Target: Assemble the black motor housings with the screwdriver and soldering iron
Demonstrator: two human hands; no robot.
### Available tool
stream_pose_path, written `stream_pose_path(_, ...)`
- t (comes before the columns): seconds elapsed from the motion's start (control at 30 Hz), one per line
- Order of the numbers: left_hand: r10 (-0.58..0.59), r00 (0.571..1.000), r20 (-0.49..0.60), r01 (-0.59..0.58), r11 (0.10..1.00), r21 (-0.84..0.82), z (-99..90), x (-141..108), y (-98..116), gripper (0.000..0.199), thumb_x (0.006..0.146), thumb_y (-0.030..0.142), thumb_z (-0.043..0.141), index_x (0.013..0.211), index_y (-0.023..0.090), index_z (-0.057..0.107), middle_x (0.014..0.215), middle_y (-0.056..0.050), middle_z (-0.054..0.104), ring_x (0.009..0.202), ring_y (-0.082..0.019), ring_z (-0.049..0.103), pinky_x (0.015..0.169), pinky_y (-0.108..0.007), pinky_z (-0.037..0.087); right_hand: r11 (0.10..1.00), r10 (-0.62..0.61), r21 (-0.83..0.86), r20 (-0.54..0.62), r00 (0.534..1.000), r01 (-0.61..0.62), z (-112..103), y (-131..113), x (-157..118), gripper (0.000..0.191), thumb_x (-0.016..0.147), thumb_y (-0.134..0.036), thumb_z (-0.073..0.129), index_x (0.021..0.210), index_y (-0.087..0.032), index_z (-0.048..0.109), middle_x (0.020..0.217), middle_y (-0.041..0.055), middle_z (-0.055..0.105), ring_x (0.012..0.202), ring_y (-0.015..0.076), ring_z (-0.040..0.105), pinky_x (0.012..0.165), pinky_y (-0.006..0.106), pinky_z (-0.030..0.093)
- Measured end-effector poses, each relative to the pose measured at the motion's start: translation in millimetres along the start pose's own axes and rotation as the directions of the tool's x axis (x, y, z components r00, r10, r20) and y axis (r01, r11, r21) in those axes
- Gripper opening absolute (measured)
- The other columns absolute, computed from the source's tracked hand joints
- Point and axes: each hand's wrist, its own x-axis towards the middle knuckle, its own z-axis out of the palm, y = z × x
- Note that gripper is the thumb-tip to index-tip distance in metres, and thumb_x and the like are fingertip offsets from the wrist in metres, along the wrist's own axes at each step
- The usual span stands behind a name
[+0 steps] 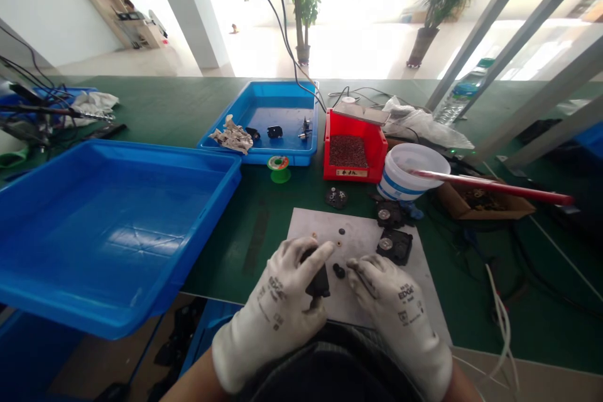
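Note:
Both hands wear white work gloves with dirty, grey-coated fingers. My left hand (pixel 277 301) is shut on a black plastic part (pixel 319 282), which is partly hidden by the fingers. My right hand (pixel 396 308) has its fingertips pinched together, with nothing clearly visible between them. Those fingertips sit just right of a small black rubber-like piece (pixel 338 271). Both hands are over a white work sheet (pixel 362 232). Several tiny washers lie on it, and two square black units (pixel 394 246) stand at its right side.
A large blue tray (pixel 113 226) fills the left. Behind stand a blue tray of parts (pixel 282 100), a solder spool (pixel 279 166), a red bin of brown granules (pixel 351 151) and a white bucket (pixel 405 169). A red rod (pixel 490 187) crosses over a cardboard box (pixel 485 206).

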Motion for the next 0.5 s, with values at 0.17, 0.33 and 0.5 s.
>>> stream_pose_path(0.17,-0.054,0.995,0.086,0.056,0.998,-0.026,-4.6,18.6,-2.3,0.079,0.069,0.011,0.066,0.146,0.022,0.056,0.135,-0.013,0.061,0.125,-0.035,0.059,0.109,-0.050,0.051,1.000,-0.008,0.027,-0.092,0.996,0.011,-5.2,-1.1,-9.2,0.026,0.107,-0.022,0.049,0.098,-0.018,0.073,0.090,0.0092,0.077,0.077,0.0229,0.073,0.068,0.035,0.056)
stream_pose_path(0.33,-0.232,0.973,0.012,0.229,0.949,-0.215,-31.7,25.5,-8.7,0.071,0.077,0.017,0.064,0.147,0.022,0.056,0.138,-0.011,0.059,0.128,-0.032,0.059,0.111,-0.046,0.049,0.995,0.015,0.096,-0.103,0.995,-0.005,-6.0,3.8,-18.6,0.022,0.105,-0.022,0.053,0.101,-0.019,0.074,0.093,0.0094,0.078,0.079,0.0239,0.075,0.068,0.035,0.058)
stream_pose_path(0.5,-0.349,0.937,0.000,0.308,0.826,-0.472,-36.9,8.4,-18.2,0.075,0.077,0.022,0.068,0.151,0.023,0.053,0.143,-0.010,0.062,0.133,-0.034,0.058,0.113,-0.044,0.047,0.996,0.033,0.091,-0.096,0.995,-0.025,-5.7,7.4,-20.9,0.023,0.104,-0.022,0.052,0.099,-0.020,0.074,0.093,0.0095,0.078,0.078,0.0239,0.076,0.065,0.035,0.059)
